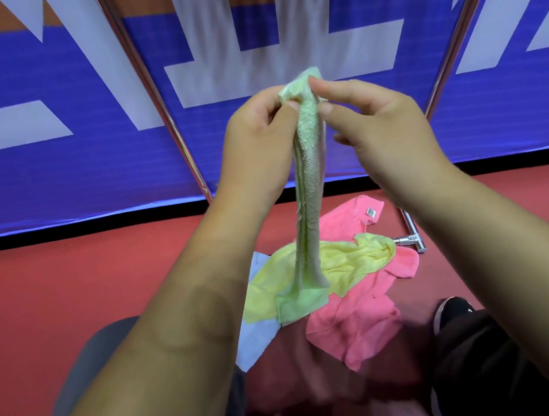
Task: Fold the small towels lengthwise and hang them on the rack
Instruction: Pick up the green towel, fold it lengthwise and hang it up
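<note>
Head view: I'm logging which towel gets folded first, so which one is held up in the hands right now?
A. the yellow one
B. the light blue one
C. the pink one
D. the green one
D: the green towel hangs as a narrow strip from the grip of the left hand and right hand, while the pink towel, yellow towel and light blue towel lie on the floor.

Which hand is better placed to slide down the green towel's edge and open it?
Probably the right hand: it only pinches the green towel lightly near the top, while the left hand wraps the top corner and can anchor it.
</note>
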Motion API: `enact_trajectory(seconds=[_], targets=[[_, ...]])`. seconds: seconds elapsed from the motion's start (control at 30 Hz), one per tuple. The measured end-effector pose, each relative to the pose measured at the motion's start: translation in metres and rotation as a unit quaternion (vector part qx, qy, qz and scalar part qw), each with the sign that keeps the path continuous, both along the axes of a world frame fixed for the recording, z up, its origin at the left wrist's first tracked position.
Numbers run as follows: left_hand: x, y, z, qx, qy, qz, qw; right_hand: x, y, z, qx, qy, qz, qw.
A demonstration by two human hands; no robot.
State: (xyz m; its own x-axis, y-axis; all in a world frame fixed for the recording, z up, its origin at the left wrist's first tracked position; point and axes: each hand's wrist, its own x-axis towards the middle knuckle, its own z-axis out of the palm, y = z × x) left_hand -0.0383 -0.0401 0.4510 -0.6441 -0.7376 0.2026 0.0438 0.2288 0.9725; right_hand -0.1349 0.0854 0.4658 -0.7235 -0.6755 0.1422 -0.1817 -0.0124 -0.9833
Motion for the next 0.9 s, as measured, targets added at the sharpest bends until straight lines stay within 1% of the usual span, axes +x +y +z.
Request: enact_trajectory(seconds=[0.1, 0.23, 0.4, 0.5, 0.6, 0.7, 0.77, 0.9], targets=[[0.0, 0.005, 0.001, 0.014, 0.011, -0.036, 0.999, 0.002, -0.001, -0.002, -0.034, 0.004, -0.045, 0.998], [0.0, 0.013, 0.003, 0.018, 0.012, -0.051, 0.998, 0.001, -0.002, -0.003, -0.024, 0.01, -0.063, 0.998], [0.001, 0.009, 0.004, -0.015, -0.006, -0.031, 0.999, -0.007, -0.007, -0.009, -0.002, -0.049, -0.037, 0.998], [0.002, 0.004, 0.004, -0.015, -0.015, -0.034, 0.999, -0.014, -0.008, -0.014, 0.0, -0.058, -0.012, 0.998], [0.003, -0.001, 0.005, -0.011, -0.017, -0.035, 0.999, -0.02, -0.008, -0.018, -0.012, -0.056, 0.006, 0.998], [0.007, -0.006, 0.007, -0.02, -0.024, -0.028, 0.999, -0.023, -0.009, -0.019, -0.035, -0.077, 0.039, 0.996], [0.01, -0.007, 0.011, -0.035, -0.032, -0.019, 0.999, -0.021, -0.009, -0.015, -0.044, -0.065, 0.032, 0.996], [0.014, -0.008, 0.034, -0.096, -0.026, 0.007, 0.995, -0.012, -0.008, 0.004, -0.074, -0.004, -0.001, 0.997]])
